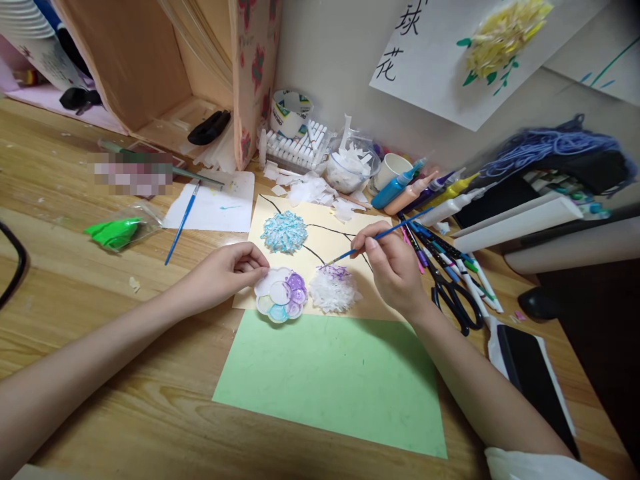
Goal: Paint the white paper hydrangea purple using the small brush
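Observation:
My right hand [393, 263] pinches a thin blue paintbrush [387, 233], whose tip touches the purple-stained top of a white tissue-paper flower [333, 290] on a pale yellow sheet [325, 233]. A blue-tinted tissue flower [284, 231] sits further up that sheet, joined by black drawn stems. My left hand [227, 270] rests curled on the table, fingertips against the edge of a flower-shaped paint palette [281, 295] holding purple and blue paint.
A green sheet [330, 373] lies in front. Black scissors [455, 300], marker pens [450, 257] and paint bottles [415, 190] crowd the right. A spare blue brush [183, 223], white paper, green clay bag [117, 231], a bowl of tissue scraps [350, 167] and cardboard box lie behind.

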### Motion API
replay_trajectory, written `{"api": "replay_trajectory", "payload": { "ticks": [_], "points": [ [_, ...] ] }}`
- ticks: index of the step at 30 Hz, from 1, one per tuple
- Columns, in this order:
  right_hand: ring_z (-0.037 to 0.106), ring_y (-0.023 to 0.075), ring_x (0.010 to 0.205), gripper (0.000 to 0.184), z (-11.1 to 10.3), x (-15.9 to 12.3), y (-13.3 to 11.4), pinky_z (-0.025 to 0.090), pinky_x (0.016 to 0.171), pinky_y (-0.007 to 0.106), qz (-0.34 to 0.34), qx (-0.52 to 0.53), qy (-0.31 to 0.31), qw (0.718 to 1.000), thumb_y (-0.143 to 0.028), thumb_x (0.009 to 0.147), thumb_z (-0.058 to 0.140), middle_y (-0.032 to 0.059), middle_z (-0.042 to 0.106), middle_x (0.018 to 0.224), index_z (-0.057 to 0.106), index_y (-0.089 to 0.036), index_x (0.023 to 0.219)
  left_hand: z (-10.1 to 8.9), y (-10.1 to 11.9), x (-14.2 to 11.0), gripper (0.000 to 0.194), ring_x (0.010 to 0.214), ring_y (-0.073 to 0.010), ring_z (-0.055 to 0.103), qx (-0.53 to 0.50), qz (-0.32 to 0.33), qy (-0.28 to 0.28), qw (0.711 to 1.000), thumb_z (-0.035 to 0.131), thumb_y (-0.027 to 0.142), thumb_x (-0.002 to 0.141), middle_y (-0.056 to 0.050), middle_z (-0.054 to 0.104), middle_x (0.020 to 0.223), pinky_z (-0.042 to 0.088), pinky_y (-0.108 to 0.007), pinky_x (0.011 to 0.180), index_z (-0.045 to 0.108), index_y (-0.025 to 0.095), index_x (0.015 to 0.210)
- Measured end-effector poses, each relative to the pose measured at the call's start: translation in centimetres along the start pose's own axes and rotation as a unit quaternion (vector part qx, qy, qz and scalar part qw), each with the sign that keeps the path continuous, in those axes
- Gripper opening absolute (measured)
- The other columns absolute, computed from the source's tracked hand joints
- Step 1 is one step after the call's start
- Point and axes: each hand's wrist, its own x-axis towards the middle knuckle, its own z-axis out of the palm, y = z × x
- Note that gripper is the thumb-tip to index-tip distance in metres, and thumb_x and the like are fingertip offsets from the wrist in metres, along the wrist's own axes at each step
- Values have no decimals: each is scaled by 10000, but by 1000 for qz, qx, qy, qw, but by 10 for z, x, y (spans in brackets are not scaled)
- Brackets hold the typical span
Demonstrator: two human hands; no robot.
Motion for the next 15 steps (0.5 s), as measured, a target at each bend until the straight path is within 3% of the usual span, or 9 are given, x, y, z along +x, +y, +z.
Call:
{"api": "replay_trajectory", "payload": {
  "ticks": [7,15],
  "points": [
    [583,127,742,193,1,-2,2,480,670,285,16,73,42,996,-293,979,420,10,557,829,562,-215,874,0,2,0,210,654,-139,553,-1,1,4,1000,682,336,749,5,608,706,418,-251,590,610,152,821],
    [580,153,813,158,11,-7,-17,456,736,314,-114,-29,-96,988,-136,943,439,33,657,851,579,-204,916,1,2,0,158,658,-126,544,-7,0,2,1000,655,255,733,10,606,716,405,-243,596,607,142,834]
  ]
}}
